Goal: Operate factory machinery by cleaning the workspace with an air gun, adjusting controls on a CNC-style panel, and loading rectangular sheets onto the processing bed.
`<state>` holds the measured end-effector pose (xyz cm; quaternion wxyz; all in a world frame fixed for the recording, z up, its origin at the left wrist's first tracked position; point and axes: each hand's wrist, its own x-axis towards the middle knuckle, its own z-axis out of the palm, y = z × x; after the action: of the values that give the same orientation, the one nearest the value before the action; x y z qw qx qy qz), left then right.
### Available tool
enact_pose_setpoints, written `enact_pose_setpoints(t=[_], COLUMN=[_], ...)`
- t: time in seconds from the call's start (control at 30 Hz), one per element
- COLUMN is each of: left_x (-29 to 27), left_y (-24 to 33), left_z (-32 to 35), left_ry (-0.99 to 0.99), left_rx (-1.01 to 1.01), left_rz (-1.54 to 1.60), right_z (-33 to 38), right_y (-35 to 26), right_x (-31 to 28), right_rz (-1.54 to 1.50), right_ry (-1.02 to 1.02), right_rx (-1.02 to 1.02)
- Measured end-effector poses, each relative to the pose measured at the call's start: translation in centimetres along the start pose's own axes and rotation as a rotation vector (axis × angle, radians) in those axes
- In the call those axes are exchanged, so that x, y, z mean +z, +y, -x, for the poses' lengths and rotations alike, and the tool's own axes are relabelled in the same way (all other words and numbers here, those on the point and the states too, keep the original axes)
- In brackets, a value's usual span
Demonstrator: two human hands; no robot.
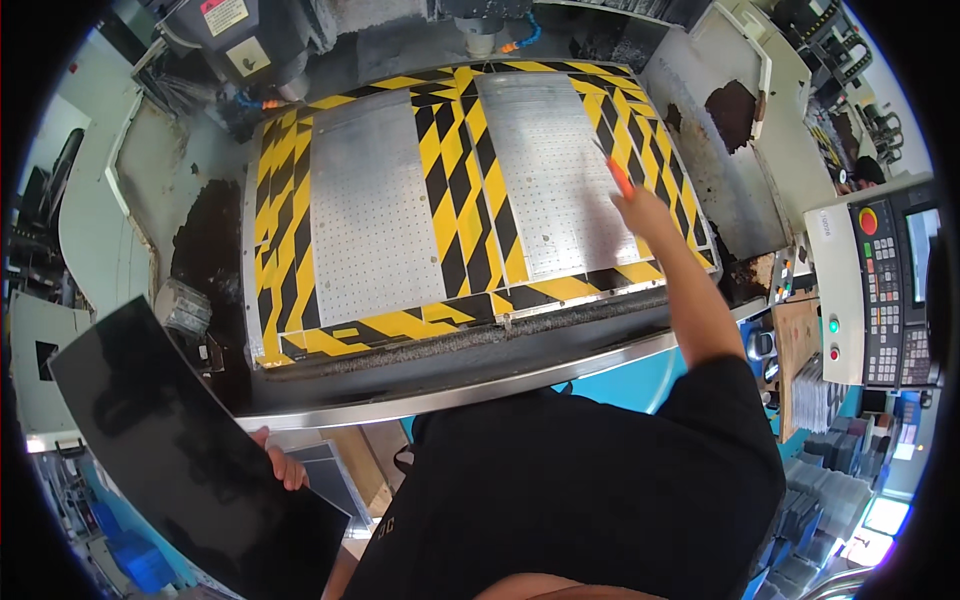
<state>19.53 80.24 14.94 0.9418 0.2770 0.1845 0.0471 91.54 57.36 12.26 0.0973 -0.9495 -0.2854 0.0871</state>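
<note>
My left hand (288, 468) grips the edge of a glossy black rectangular sheet (190, 430), which is tilted at the lower left, in front of the machine. Its fingers are curled over the sheet's right edge. My right hand (642, 213) is closed round an orange-handled tool (620, 178) with a thin, pointed metal end; its exact kind is too small to tell. That hand hovers over the right part of the machine bed. Below lie a left perforated metal plate (370, 200) and a right perforated metal plate (545, 170), bordered by yellow-and-black striped tape (465, 190).
Machine heads (480, 30) hang at the back of the bed. A metal rail (450, 395) runs along the front. A control panel (880, 290) with a red button stands at the right. Stacked dark sheets (830, 490) are at the lower right.
</note>
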Motion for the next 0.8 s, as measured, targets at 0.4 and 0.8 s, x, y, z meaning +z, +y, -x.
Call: enact_pose_setpoints(t=[0.4,0.8], left_x=[-2.6,1.2], left_y=[4.8,4.6], left_z=[-8.0,-12.0], left_ry=[-0.119,0.814], left_rx=[-0.118,0.264], left_rz=[0.064,-0.180], right_z=[12.3,1.5], right_y=[-12.3,-32.8], right_x=[2.6,7.7], right_rz=[-0.245,-0.187], right_ry=[-0.211,-0.183], right_rx=[-0.275,-0.443])
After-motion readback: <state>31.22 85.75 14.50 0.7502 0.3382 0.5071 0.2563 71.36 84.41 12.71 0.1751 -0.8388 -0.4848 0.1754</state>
